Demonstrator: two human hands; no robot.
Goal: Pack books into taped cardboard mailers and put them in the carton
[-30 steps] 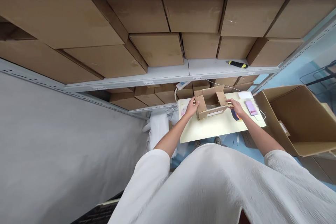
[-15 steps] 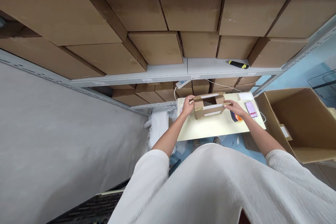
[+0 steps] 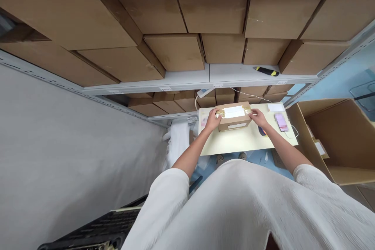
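Note:
A small cardboard box with its flaps folded shut and a white label on top sits on a pale yellow table. My left hand presses against the box's left end, fingers curled on the flap edge. My right hand holds the right end the same way. Under my right hand lies a dark and orange object, partly hidden.
A phone with a cable and a white card lie on the table's right side. A large open carton stands at the right. Shelves full of cardboard boxes rise behind; a yellow-black knife lies on one.
The box's flaps, standing open a second ago, have been folded down; the top is now shut, with both hands pressing at its ends.

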